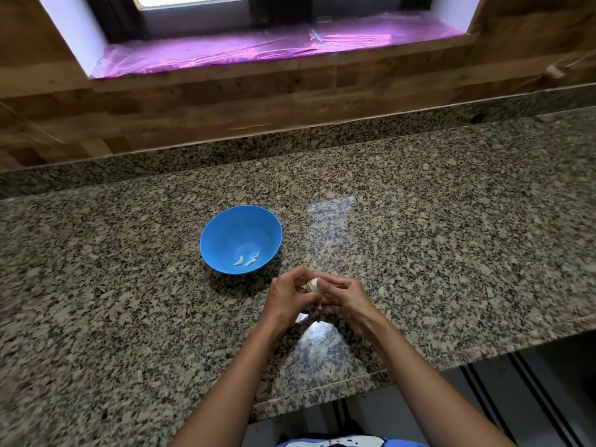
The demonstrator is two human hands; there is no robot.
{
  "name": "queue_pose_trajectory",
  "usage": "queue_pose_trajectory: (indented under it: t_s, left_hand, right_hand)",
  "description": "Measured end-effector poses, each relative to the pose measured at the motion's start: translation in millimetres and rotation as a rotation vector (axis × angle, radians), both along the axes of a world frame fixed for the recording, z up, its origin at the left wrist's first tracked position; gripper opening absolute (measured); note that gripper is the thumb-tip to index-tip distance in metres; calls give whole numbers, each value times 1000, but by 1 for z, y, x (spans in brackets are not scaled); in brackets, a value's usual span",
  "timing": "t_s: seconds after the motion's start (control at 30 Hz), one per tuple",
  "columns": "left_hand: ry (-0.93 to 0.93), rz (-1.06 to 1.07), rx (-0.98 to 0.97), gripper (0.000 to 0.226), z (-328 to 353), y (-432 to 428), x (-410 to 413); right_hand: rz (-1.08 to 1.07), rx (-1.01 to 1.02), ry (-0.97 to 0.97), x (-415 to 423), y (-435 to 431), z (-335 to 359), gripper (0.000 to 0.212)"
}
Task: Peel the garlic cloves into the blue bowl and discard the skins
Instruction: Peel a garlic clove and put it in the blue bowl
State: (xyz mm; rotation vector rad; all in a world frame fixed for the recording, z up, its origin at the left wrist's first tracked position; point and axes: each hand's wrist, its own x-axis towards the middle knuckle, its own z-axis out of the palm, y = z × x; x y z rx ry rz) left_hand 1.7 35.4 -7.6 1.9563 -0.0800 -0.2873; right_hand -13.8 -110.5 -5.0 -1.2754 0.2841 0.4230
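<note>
A blue bowl (225, 233) stands on the granite counter, holding three peeled pale cloves (246, 260) at its bottom. Just to its lower right, both my hands meet around a white garlic bulb (312, 284). My left hand (288, 298) grips it from the left with curled fingers. My right hand (343, 296) holds it from the right, fingertips pinching at its top. Most of the bulb is hidden between my fingers. A few pale skin scraps (317, 348) lie on the counter below my hands.
The speckled granite counter (451, 237) stretches wide to both sides, its front edge cutting diagonally at the lower right. A wooden backsplash (225, 101) and a window sill covered in pink plastic (258, 48) run along the back.
</note>
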Motion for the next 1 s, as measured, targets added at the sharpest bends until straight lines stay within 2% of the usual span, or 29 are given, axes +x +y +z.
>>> queue_pose_trajectory:
  t_s: [0.2, 0.53, 0.8, 1.0]
  left_hand:
    - [37, 19, -92, 28, -4, 0, -2]
    - [114, 22, -245, 36, -12, 4, 0]
    - [87, -17, -198, 35, -13, 4, 0]
    - [70, -39, -96, 30, -13, 4, 0]
  right_hand:
    - [-48, 101, 14, -5, 6, -5, 27]
    - [10, 91, 107, -1, -6, -9, 25]
    - [-10, 140, 146, -2, -7, -5, 24]
    - [-42, 51, 123, -2, -4, -5, 19]
